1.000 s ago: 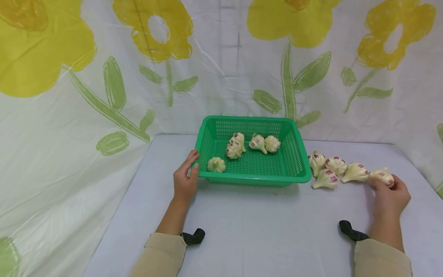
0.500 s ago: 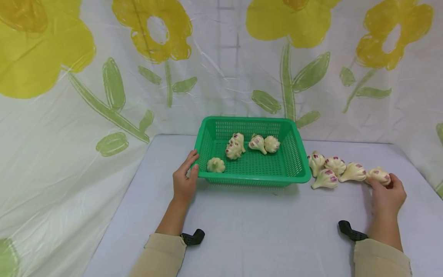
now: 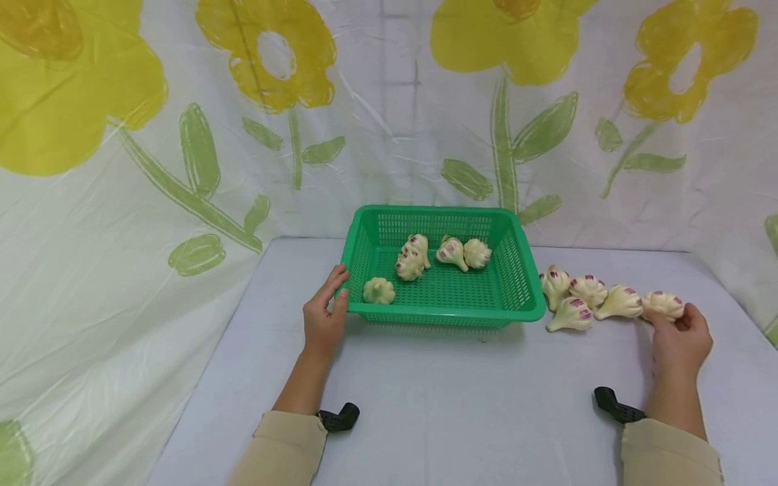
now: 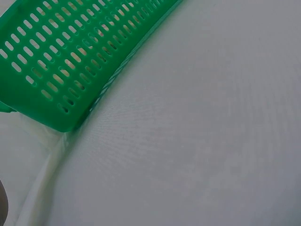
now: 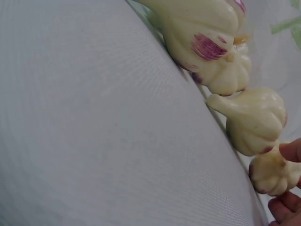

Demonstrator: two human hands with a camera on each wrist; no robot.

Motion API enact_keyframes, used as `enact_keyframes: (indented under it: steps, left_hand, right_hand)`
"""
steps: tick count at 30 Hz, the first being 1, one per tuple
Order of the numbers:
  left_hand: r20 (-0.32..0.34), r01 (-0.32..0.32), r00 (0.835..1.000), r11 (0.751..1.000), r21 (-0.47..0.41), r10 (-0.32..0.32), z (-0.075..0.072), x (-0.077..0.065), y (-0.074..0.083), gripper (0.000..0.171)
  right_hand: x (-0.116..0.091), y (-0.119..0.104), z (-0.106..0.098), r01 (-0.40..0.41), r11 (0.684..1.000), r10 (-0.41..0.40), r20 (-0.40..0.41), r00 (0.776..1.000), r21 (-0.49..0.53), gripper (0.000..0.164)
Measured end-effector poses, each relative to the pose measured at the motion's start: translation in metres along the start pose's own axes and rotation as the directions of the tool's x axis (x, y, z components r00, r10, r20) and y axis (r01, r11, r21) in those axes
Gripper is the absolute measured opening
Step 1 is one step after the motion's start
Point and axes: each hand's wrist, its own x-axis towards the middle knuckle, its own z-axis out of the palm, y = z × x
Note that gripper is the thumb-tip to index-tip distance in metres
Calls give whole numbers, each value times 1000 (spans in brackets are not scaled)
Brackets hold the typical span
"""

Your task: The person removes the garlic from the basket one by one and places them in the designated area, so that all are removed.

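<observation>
In the head view, my left hand (image 3: 324,320) rests against the front left corner of a green plastic basket (image 3: 446,316), its fingers fairly straight along the outside. Several garlic bulbs, white with purple patches, lie inside, one a plain pale garlic bulb (image 3: 379,291) near that corner. My right hand (image 3: 682,343) pinches the rightmost garlic bulb (image 3: 664,305) between thumb and fingers, on the table. Left of it lies another garlic bulb (image 3: 620,302), stem pointing left. In the right wrist view, the thumb and fingertips hold the end garlic bulb (image 5: 274,172).
More garlic bulbs are grouped beside the basket's right side, including one garlic bulb (image 3: 571,314) nearest me. A white-covered table (image 3: 462,405) lies under everything. Behind stands a white curtain (image 3: 389,148) printed with yellow flowers.
My right hand has moved slightly left with the end garlic bulb, bringing it against its neighbour and down onto the table. The left hand and basket hold still.
</observation>
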Motion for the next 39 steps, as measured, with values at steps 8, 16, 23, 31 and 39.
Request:
enact_keyframes:
  steps: [8, 16, 23, 31, 39]
  left_hand:
    - [0, 6, 1000, 1000, 0, -6, 0, 0, 0, 31]
    - [2, 12, 1000, 1000, -4, -12, 0, 0, 0, 30]
    - [-4, 13, 1000, 1000, 11, -13, 0, 0, 2, 30]
    - [2, -2, 1000, 1000, 12, 2, -1, 0, 3, 30]
    - [1, -6, 1000, 1000, 10, 6, -1, 0, 3, 29]
  right_hand:
    - [-2, -1, 1, 8, 1000, -8, 0, 1000, -2, 84]
    - [-1, -3, -1, -3, 1000, 3, 15, 1000, -1, 93]
    - [3, -10, -6, -40, 994, 43, 21, 999, -106, 105]
    - [-2, -16, -6, -50, 990, 49, -11, 999, -135, 100]
    - [-21, -34, 9, 81, 980, -78, 22, 997, -183, 89]
